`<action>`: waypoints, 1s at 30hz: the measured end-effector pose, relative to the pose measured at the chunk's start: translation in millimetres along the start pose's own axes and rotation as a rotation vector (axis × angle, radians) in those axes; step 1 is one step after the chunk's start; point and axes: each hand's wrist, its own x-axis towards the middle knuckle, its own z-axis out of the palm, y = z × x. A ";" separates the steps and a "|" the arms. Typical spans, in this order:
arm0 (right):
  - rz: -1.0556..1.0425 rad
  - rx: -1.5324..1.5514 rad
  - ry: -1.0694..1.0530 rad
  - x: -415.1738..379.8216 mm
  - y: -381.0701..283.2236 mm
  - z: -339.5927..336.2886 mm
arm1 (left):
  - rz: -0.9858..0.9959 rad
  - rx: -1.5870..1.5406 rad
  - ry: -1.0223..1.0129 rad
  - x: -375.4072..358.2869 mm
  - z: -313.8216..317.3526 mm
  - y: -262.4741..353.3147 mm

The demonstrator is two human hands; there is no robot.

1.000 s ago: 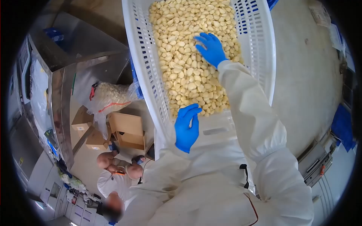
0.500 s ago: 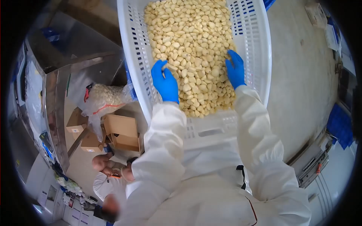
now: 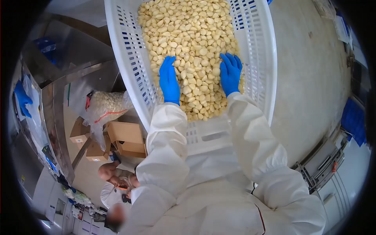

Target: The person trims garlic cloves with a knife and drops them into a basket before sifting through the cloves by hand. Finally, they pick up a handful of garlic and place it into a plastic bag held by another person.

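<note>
A white slotted plastic basket [image 3: 270, 58] holds a wide heap of pale, peeled garlic-like cloves [image 3: 188, 31]. My left hand [image 3: 169, 81], in a blue glove, rests at the left side of the heap with its fingers extended and pointing away from me. On the right part of the heap lies my right hand [image 3: 231, 73], also blue-gloved, its fingers stretched and slightly apart. Cloves fill the space between the two hands. Both palms are turned partly inward, and neither hand is closed around anything.
Left of the basket are a clear bag of cloves [image 3: 109, 103], open cardboard boxes [image 3: 127, 137] and a metal table [image 3: 58, 117]. A seated person [image 3: 113, 192] is at the lower left. A blue glove [image 3: 22, 98] shows at the far left; metal frames [image 3: 321, 164] stand at the right.
My right hand has moved left over the cloves, closer to my left hand. The fingers of my left hand are nearer each other. The basket appears shifted slightly left in view.
</note>
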 end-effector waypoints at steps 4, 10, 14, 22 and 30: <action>-0.058 0.079 -0.024 -2.4 -17.4 13.8 | 0.036 0.107 -0.102 3.8 22.4 7.1; 0.133 0.543 -0.040 -11.1 -50.6 31.1 | 0.017 -0.014 -0.157 2.7 40.9 13.3; 0.430 1.074 -0.011 -11.9 -75.2 31.1 | -0.026 -0.229 -0.064 -6.8 51.9 22.0; 0.599 1.560 -0.079 -1.3 -101.6 13.0 | -0.274 -0.656 0.010 -15.2 59.2 58.8; 0.347 1.399 0.005 9.4 -152.7 -31.0 | 0.128 -0.546 -0.076 -9.6 29.8 119.4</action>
